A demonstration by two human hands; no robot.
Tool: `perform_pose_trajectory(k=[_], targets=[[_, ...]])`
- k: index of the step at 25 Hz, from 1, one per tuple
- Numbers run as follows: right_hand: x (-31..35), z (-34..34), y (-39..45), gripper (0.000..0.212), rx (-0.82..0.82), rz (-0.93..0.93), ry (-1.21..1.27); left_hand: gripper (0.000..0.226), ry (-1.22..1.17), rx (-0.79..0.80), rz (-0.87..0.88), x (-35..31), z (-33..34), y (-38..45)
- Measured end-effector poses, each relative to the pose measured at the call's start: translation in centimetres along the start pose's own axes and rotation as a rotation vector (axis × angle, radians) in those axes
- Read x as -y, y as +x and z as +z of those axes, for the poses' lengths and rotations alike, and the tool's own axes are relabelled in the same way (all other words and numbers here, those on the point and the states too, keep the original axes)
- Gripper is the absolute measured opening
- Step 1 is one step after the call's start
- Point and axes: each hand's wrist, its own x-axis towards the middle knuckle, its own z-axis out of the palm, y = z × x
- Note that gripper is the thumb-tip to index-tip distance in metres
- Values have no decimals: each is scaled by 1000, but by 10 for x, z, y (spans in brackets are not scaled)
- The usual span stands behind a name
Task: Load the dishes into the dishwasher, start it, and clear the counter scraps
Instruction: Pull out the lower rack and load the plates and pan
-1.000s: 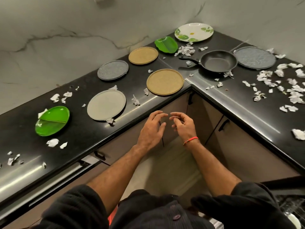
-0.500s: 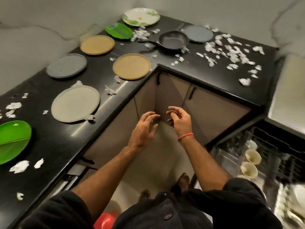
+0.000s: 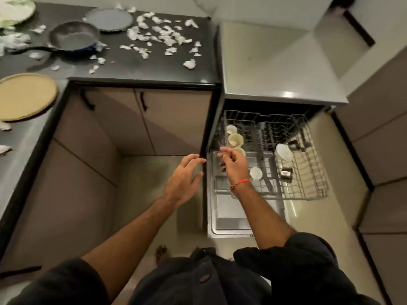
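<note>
Dishes are split between two places: a few pale cups [image 3: 235,139] and a white bowl [image 3: 284,151] already sit in the pulled-out dishwasher rack [image 3: 308,172], while the tan plate [image 3: 26,96], the grey plate [image 3: 109,19], the frying pan [image 3: 73,36] and a patterned plate [image 3: 15,9] at the far corner lie on the black surface [image 3: 143,67] among white paper scraps [image 3: 158,37]. Both hands hang in the air and carry nothing: the left hand [image 3: 184,179] has its fingers spread and relaxed beside the edge of the cabinet, and the right hand [image 3: 234,166] hovers over the near corner of the rack with loosely bent fingers, its grip released (a red thread band circles that wrist). The dishwasher door [image 3: 229,214] lies folded down under the right forearm. My reading is that loading is the step in hand and little of it is done. To do it well, the person would likely fetch the flat plates one at a time and stand them on edge in the open tines on the right of the rack, keeping them apart from the cups. The pan, being bulky, probably suits the free space last. Scraps are best left until the surface is bare of dishes.
</note>
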Motion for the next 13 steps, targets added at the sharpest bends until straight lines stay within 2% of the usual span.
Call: perform_pose_trajectory(k=[5, 10, 13], targets=[[-44, -114, 3, 21, -143, 117, 26, 39, -1, 145, 52, -47, 93, 18], [-100, -230, 24, 18, -66, 268, -2, 41, 17, 192, -80, -100, 182, 25], [-117, -281, 35, 22, -96, 348, 31, 41, 7, 190, -160, -123, 219, 26]])
